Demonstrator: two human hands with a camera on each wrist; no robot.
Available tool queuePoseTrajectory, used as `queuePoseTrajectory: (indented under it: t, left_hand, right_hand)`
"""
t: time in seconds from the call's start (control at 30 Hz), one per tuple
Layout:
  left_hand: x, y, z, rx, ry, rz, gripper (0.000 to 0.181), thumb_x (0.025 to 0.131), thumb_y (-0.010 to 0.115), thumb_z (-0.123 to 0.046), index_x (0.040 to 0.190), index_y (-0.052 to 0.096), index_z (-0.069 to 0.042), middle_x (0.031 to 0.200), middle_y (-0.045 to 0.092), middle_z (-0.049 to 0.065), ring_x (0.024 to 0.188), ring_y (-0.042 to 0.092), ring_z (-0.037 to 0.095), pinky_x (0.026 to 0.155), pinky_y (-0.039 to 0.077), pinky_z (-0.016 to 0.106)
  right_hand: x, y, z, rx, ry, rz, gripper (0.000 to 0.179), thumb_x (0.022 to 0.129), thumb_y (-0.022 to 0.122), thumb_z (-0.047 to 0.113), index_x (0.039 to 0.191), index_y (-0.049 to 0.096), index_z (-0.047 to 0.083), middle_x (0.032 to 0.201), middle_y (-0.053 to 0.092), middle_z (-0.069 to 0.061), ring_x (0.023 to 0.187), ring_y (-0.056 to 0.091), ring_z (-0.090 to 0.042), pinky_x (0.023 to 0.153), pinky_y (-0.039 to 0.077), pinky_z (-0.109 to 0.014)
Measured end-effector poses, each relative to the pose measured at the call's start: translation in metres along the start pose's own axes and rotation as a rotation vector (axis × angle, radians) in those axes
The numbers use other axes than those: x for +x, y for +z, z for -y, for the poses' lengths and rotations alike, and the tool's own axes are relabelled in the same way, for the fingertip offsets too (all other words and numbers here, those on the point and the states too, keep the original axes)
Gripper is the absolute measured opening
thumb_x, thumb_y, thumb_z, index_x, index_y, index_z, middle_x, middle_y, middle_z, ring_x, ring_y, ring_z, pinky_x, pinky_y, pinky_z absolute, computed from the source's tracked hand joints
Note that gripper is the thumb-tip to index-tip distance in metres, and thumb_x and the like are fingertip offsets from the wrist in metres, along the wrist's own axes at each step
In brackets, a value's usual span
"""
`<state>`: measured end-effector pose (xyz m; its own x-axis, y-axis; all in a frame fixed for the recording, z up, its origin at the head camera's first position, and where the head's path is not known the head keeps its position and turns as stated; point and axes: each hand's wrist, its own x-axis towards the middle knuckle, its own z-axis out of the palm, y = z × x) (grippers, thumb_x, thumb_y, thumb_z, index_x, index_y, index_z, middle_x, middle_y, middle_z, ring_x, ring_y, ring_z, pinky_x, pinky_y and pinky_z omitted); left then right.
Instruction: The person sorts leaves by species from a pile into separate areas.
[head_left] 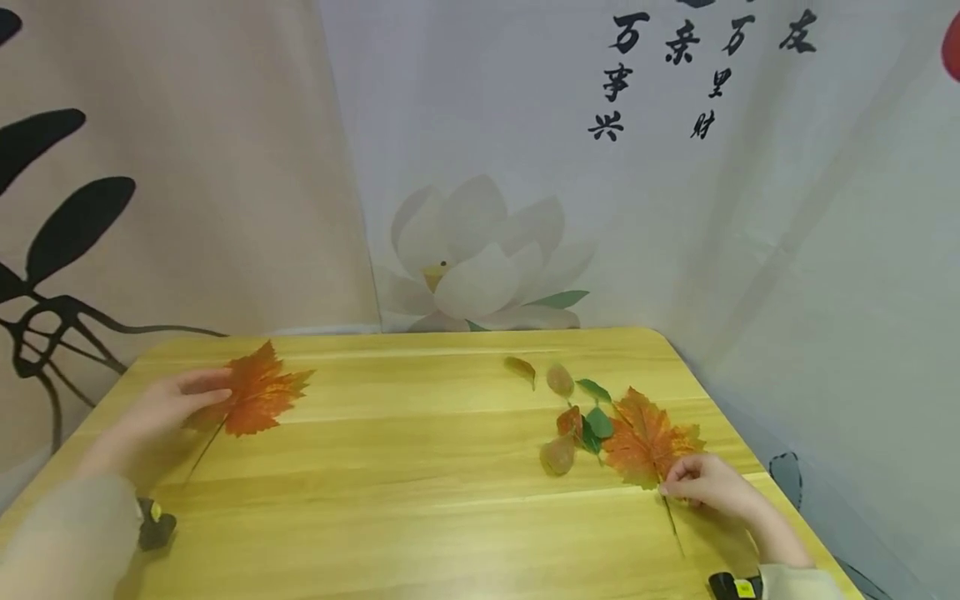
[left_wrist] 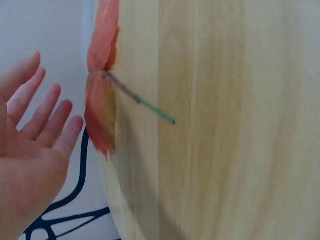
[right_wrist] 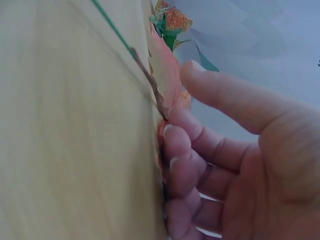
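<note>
An orange-red artificial maple leaf (head_left: 262, 390) with a thin stem lies at the table's far left. My left hand (head_left: 183, 396) is at its left edge in the head view; the left wrist view shows the hand (left_wrist: 37, 125) with relaxed, spread fingers, apart from the leaf (left_wrist: 101, 115). On the right lies another orange maple leaf (head_left: 648, 437), its stem pointing toward me. My right hand (head_left: 712, 483) is at the base of this leaf. Its bent fingertips (right_wrist: 177, 142) touch the leaf near the stem (right_wrist: 145, 72), while the thumb stands apart from them.
Beside the right leaf lie several small leaves, among them a green leaf (head_left: 599, 422), a brown leaf (head_left: 558, 455) and a curled brownish leaf (head_left: 521, 367). The yellow wooden table (head_left: 405, 517) has a printed cloth backdrop (head_left: 480, 125) behind it.
</note>
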<state>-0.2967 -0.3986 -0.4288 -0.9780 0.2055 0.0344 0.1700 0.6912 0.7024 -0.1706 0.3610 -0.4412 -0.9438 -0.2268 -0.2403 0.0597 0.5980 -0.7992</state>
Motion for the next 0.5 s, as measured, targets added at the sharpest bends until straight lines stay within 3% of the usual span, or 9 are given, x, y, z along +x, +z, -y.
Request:
queuePoseTrajectory:
  t: [0.03,0.1,0.2,0.23,0.3,0.47,0.5]
  left_hand:
    - [0.003,0.002,0.001,0.020,0.023,-0.010,0.061,0.097,0.060,-0.031,0.140,0.042,0.009,0.139,0.042,0.034,0.120,0.048,0.039,0.077,0.044,0.018]
    - [0.007,0.006,0.005,0.022,0.065,-0.022,0.062,0.096,0.063,-0.026,0.141,0.040,0.009,0.137,0.044,0.034,0.119,0.049,0.040,0.083,0.045,0.021]
    - [0.011,0.011,0.008,0.044,0.126,-0.025,0.067,0.094,0.065,-0.020,0.144,0.033,0.010,0.135,0.042,0.039,0.121,0.040,0.053,0.099,0.040,0.046]
    - [0.013,0.012,0.009,0.045,0.137,-0.023,0.069,0.093,0.066,-0.019,0.145,0.031,0.011,0.135,0.041,0.039,0.120,0.039,0.056,0.098,0.037,0.056]
    - [0.015,0.013,0.010,0.067,0.159,-0.016,0.070,0.093,0.067,-0.018,0.144,0.030,0.012,0.136,0.039,0.040,0.120,0.037,0.058,0.095,0.032,0.066]
    - [0.019,0.011,0.018,0.116,0.156,0.014,0.067,0.092,0.068,-0.017,0.140,0.035,0.016,0.135,0.040,0.041,0.118,0.041,0.058,0.092,0.039,0.060]
    - [0.019,0.011,0.019,0.116,0.148,0.027,0.067,0.092,0.067,-0.017,0.139,0.034,0.017,0.134,0.039,0.043,0.118,0.040,0.059,0.090,0.037,0.065]
  right_hand:
    - [0.001,0.001,0.000,-0.015,0.009,-0.008,0.022,0.090,0.069,0.019,0.089,0.065,-0.002,0.069,0.053,-0.003,0.055,0.044,-0.011,0.050,0.042,-0.028]
    - [0.002,0.003,0.002,-0.058,0.026,-0.026,0.024,0.089,0.071,0.023,0.086,0.065,0.000,0.065,0.051,-0.001,0.054,0.042,-0.011,0.050,0.040,-0.027]
    - [0.003,0.006,0.004,-0.132,0.039,-0.058,0.028,0.086,0.074,0.030,0.080,0.063,0.005,0.061,0.045,0.002,0.053,0.038,-0.010,0.048,0.035,-0.025]
    - [0.004,0.007,0.005,-0.150,0.043,-0.068,0.030,0.084,0.075,0.032,0.078,0.062,0.006,0.060,0.044,0.003,0.052,0.037,-0.009,0.048,0.034,-0.024]
    - [0.004,0.009,0.005,-0.171,0.039,-0.080,0.033,0.083,0.077,0.033,0.076,0.060,0.006,0.059,0.040,0.004,0.052,0.034,-0.009,0.048,0.031,-0.023]
    - [0.003,0.011,0.006,-0.167,0.035,-0.088,0.030,0.080,0.079,0.029,0.076,0.060,0.006,0.060,0.042,0.004,0.053,0.034,-0.008,0.049,0.031,-0.023]
    - [0.003,0.012,0.006,-0.166,0.032,-0.091,0.029,0.080,0.079,0.028,0.077,0.061,0.005,0.061,0.044,0.004,0.053,0.035,-0.008,0.049,0.032,-0.023]
